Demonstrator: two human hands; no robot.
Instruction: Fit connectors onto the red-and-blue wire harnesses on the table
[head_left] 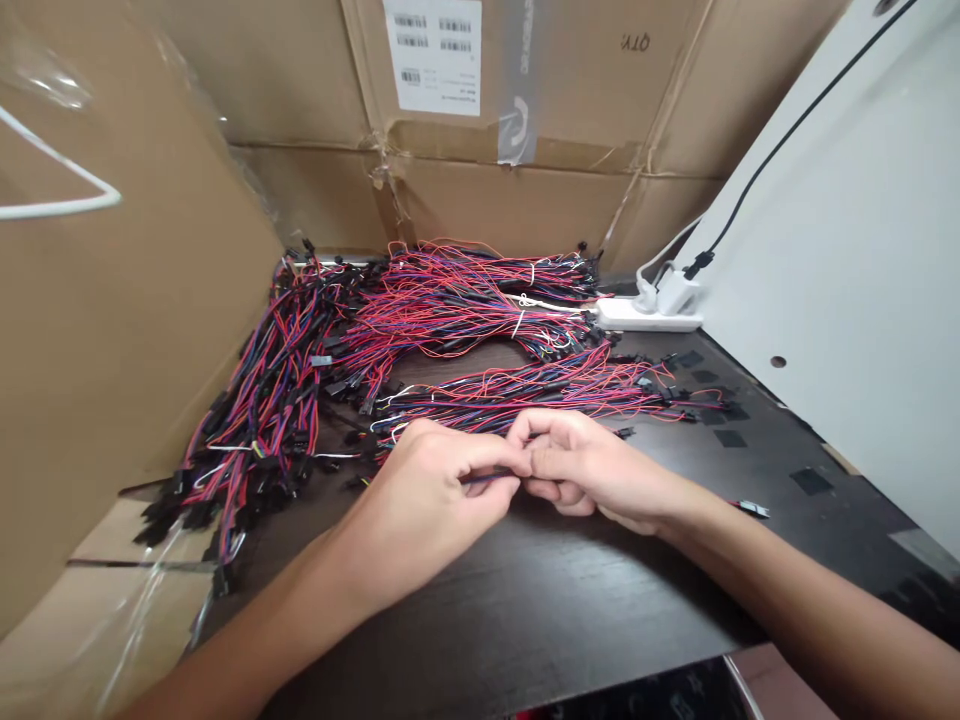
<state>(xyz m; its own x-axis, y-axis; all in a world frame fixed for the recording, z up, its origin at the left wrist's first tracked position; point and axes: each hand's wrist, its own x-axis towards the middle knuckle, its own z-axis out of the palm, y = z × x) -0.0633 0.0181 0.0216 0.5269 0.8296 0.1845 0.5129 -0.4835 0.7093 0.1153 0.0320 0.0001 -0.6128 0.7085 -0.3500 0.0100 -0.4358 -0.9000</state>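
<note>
My left hand [439,485] and my right hand [574,465] meet over the dark table, fingertips pinched together. A thin dark wire [486,479] shows between the fingers of my left hand. What my right fingertips pinch is hidden by the fingers. Just beyond my hands lies a row of red, blue and black wires [487,390]. Farther back are tied bundles of similar wires [450,305]. To the left, a large heap of wires with black connectors [281,390] reaches toward the near edge.
A white power strip [649,315] with a plugged-in adapter [679,292] stands at the back right. Cardboard [300,90] walls the back and left, a white panel [847,250] the right. A small connector [752,509] lies beside my right forearm.
</note>
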